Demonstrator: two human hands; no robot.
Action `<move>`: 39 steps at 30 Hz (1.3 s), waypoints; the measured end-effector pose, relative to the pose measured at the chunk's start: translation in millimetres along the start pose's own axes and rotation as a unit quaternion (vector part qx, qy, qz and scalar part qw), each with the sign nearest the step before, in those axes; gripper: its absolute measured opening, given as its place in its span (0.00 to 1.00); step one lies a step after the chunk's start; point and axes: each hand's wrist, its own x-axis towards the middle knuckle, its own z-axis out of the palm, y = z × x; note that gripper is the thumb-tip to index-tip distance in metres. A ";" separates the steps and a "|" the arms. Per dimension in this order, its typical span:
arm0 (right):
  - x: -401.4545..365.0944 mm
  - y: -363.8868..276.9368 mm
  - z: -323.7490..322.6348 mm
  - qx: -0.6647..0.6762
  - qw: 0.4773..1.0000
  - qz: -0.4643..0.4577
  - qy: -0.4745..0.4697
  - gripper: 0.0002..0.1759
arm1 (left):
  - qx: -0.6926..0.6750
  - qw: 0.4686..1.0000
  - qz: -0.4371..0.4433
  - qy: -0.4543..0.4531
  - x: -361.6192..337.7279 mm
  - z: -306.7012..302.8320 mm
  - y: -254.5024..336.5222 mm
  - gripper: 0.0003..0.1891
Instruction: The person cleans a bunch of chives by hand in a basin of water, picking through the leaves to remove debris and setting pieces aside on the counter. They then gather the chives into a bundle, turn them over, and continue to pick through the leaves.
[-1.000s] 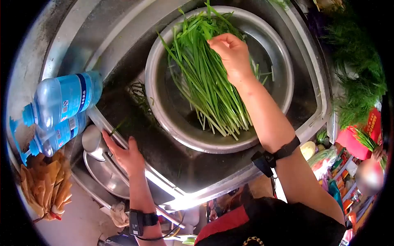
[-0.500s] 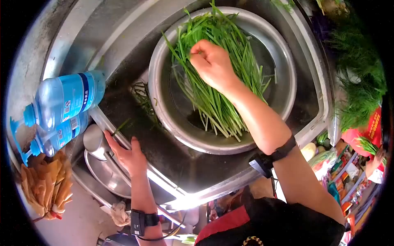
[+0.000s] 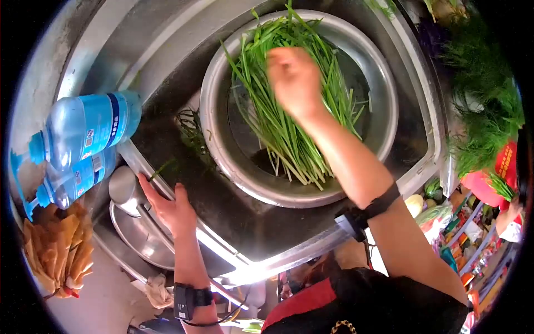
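Note:
A large round metal basin (image 3: pixel 214 150) stands in the dark metal sink (image 3: pixel 222 214). Long green leafy stalks (image 3: pixel 292 133) lie in it, their pale ends toward the basin's near side. My right hand (image 3: pixel 295 80), slightly blurred, is over the upper part of the stalks with its fingers curled closed; what it holds, if anything, cannot be made out. On the sink's left rim rests my left hand (image 3: pixel 172 209), fingers apart and holding nothing, close to a green scrap (image 3: pixel 163 167).
Two blue pump bottles (image 3: pixel 89 128) are at the left, above brown folded material (image 3: pixel 58 250). A ladle (image 3: pixel 123 186) and metal bowl (image 3: pixel 142 236) sit beside the sink. Feathery greens (image 3: pixel 484 100) are at the right, near another person's hand (image 3: pixel 507 218).
My right hand has shifted slightly right over the stalks and is more blurred. My left hand stays on the rim. The view has moved a little.

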 end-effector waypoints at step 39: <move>18.0 -20.8 -24.3 -0.127 0.973 -0.193 0.006 0.07 | -0.006 1.000 0.019 0.002 1.2 -0.2 0.3 0.42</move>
